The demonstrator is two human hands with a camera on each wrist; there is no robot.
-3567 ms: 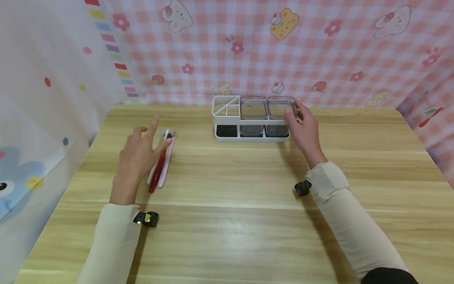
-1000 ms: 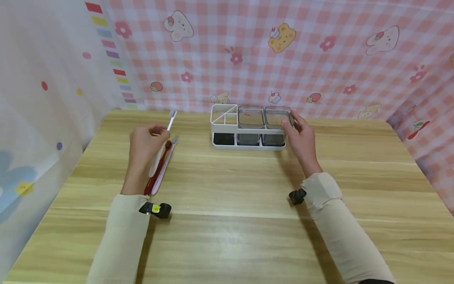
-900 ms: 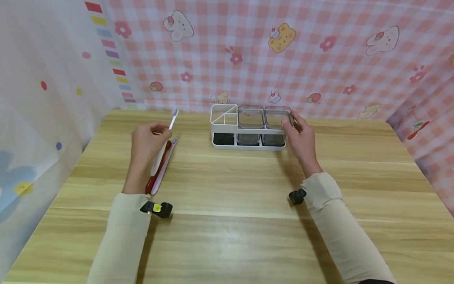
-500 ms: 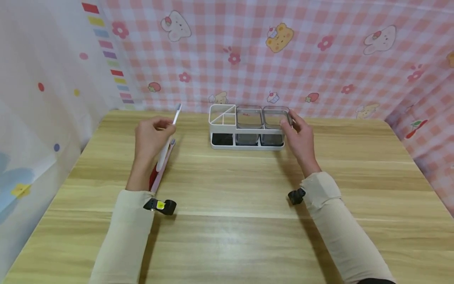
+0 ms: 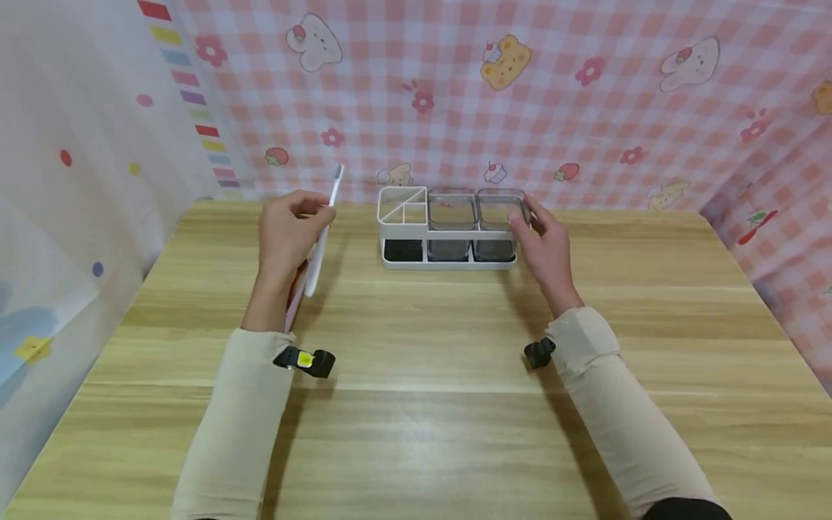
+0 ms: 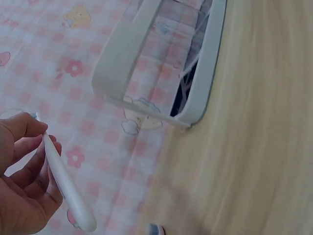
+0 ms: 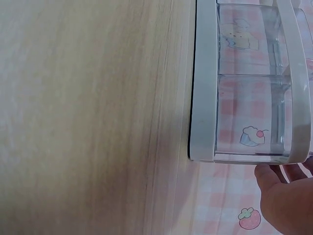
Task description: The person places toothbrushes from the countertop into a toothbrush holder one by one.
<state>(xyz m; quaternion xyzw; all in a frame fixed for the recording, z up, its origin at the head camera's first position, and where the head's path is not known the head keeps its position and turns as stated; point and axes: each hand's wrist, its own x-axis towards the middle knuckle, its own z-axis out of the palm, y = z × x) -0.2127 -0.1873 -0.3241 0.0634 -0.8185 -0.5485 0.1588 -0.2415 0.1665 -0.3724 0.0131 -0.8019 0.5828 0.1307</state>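
A white toothbrush (image 5: pixel 315 261) is pinched between the thumb and fingers of my left hand (image 5: pixel 289 227), bristles up and handle end down, above the table. Its white handle (image 6: pixel 68 188) fills the lower left of the left wrist view. Under it lie a pink toothbrush (image 5: pixel 294 303) and a red one (image 5: pixel 301 271), both mostly hidden by my hand. My right hand (image 5: pixel 547 249) rests at the right end of the white toothbrush holder (image 5: pixel 448 235), thumb and fingers about its corner. Two clear cups (image 5: pixel 451 209) sit in the holder, right of a divided section (image 5: pixel 403 206).
The wooden table (image 5: pixel 416 404) runs back to a pink checkered cloth (image 5: pixel 377 87) hanging behind it. A white cloth (image 5: pixel 78 238) hangs along the left side. The holder stands near the table's back edge.
My left hand, empty at first, has pinched the white toothbrush, lifted it off the others and carried it right and toward the back. My right hand stays at the holder.
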